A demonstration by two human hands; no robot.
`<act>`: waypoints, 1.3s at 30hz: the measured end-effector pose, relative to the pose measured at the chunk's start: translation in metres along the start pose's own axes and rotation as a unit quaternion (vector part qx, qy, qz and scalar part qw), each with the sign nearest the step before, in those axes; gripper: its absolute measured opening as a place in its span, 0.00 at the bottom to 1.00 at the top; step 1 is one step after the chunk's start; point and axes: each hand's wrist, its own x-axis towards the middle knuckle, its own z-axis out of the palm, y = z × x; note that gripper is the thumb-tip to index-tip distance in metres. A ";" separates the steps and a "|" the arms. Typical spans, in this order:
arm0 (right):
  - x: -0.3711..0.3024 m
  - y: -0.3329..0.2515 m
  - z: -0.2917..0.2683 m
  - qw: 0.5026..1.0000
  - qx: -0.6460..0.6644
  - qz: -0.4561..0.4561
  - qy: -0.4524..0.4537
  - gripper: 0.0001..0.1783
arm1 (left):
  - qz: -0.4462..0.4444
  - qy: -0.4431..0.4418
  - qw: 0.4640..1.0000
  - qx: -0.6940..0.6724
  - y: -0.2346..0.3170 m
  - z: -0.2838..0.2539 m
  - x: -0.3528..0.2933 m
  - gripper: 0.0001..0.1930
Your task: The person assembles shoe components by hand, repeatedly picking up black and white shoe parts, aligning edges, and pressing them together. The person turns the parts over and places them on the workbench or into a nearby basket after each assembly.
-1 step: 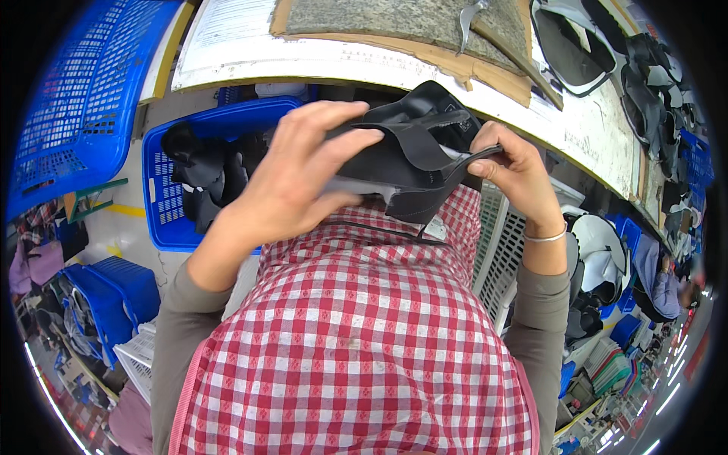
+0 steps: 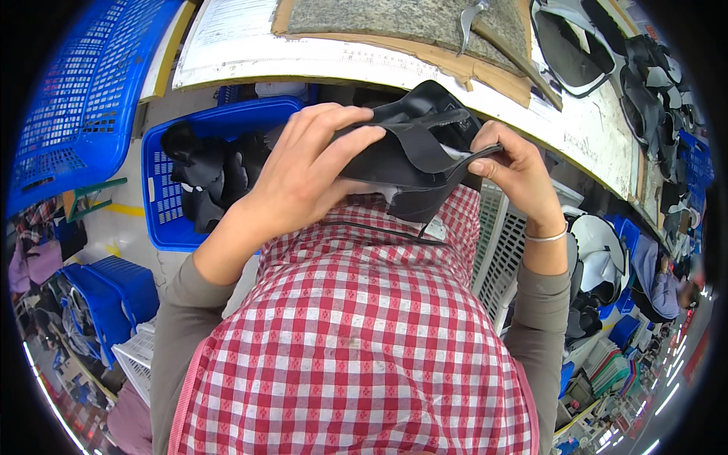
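Observation:
A black leather shoe upper [image 2: 383,161] hangs in front of my apron, between my two hands, with the table edge beyond it. My left hand [image 2: 307,163] is closed over its left end, fingers curved across the top and the thumb side partly hidden under the lower edge. At the right end, my right hand [image 2: 516,163] pinches the upper's rim between thumb and fingers. The inside of the opening shows near the right hand, and a pale patch of lining shows along the lower edge.
Beyond the upper runs a white table [image 2: 227,57] holding a worn grey slab [image 2: 417,23] and a wooden-handled hammer [image 2: 516,61]. More black uppers [image 2: 660,91] lie at right. A blue basket [image 2: 163,220] of black pieces stands left. A white crate [image 2: 500,258] is right of my apron.
My left hand has shifted slightly, and its thumb, blurred and apart below the upper before, now tucks in against the lower edge. The right hand keeps its pinch.

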 end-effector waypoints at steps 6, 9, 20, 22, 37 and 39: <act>-0.005 -0.038 0.024 0.942 -0.314 -0.114 -0.044 0.20 | -0.460 0.055 0.808 -0.366 -0.058 0.015 0.033 0.11; -0.005 -0.034 0.038 0.934 -0.338 -0.113 -0.003 0.23 | -0.320 -0.046 0.945 0.054 -0.054 0.032 0.035 0.17; -0.012 -0.040 0.041 0.900 -0.402 -0.164 0.019 0.20 | 0.078 -0.071 0.989 0.108 0.003 0.036 0.056 0.10; -0.022 -0.057 0.054 0.840 -0.461 -0.282 0.049 0.13 | 0.140 0.076 0.975 0.153 0.003 0.016 0.043 0.09; -0.064 -0.038 0.075 0.788 -0.432 -0.311 0.312 0.26 | 0.301 0.138 0.930 0.158 0.010 0.002 0.023 0.05; -0.066 -0.035 0.075 0.780 -0.431 -0.324 0.316 0.25 | 0.302 0.139 0.932 0.147 0.009 0.007 0.020 0.06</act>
